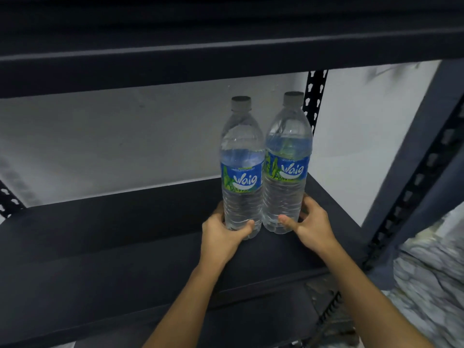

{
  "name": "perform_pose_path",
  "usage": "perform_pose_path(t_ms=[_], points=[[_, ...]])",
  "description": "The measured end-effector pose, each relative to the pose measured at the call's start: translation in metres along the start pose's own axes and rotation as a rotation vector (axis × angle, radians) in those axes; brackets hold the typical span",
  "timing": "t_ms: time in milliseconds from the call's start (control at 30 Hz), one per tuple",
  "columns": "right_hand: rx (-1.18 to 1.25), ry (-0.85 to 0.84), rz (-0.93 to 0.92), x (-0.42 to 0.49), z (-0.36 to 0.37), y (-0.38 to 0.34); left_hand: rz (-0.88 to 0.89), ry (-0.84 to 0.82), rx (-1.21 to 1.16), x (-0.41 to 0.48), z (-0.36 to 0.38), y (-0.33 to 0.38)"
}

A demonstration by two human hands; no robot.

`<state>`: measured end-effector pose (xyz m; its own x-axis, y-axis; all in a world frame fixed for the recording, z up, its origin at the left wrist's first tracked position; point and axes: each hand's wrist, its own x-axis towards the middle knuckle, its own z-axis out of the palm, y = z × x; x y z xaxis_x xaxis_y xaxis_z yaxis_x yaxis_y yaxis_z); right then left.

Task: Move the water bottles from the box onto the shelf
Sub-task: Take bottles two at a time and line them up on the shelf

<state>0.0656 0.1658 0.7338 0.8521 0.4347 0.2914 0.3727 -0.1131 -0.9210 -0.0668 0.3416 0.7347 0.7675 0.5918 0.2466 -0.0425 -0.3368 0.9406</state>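
A dark metal shelf (125, 234) is set against a pale wall (125, 136), with a second board close overhead (226, 46) and a slotted upright (313, 96) at the back right corner. Two water bottles are stood side by side on the shelf board, toward its right rear, their sides touching. The left bottle (241, 172) is gripped low down by the left hand (223, 234), whose fingers are wrapped round its base. The right bottle (287, 162) is held near its foot by the right hand (311, 222), thumb in front and fingers behind.

Both bottles are capped, and both are filled with clear water nearly to the shoulder; the seals cannot be judged, as the caps are blurred. The box is not in view.

Whether the bases are fully seated cannot be told, since they are hidden behind the fingers. If a hand is withdrawn while a base is tilted, the tall bottle could be toppled, and its neighbour could be knocked over with it. The ribbed lower walls may be dented if squeezed hard. Little room is left beneath the upper board, so a cap could be struck if either bottle is lifted.
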Motion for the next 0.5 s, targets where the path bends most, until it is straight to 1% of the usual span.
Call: perform_pose_path(t_ms=[100,233,300,400,500], points=[[0.006,-0.018,0.009,0.03,-0.007,0.009,0.034,0.028,0.045,0.026,0.019,0.001],[0.081,-0.025,0.031,0.068,-0.008,0.021,0.002,0.04,0.099,0.066,0.034,-0.006],[0.103,-0.046,0.041,0.087,-0.007,0.026,0.018,0.059,0.152,0.084,0.04,-0.009],[-0.015,-0.088,0.034,0.117,-0.006,0.034,0.043,0.096,0.206,0.104,0.045,-0.009],[-0.016,-0.106,0.018,0.141,-0.005,0.041,0.051,0.094,0.185,0.119,0.048,-0.009]])
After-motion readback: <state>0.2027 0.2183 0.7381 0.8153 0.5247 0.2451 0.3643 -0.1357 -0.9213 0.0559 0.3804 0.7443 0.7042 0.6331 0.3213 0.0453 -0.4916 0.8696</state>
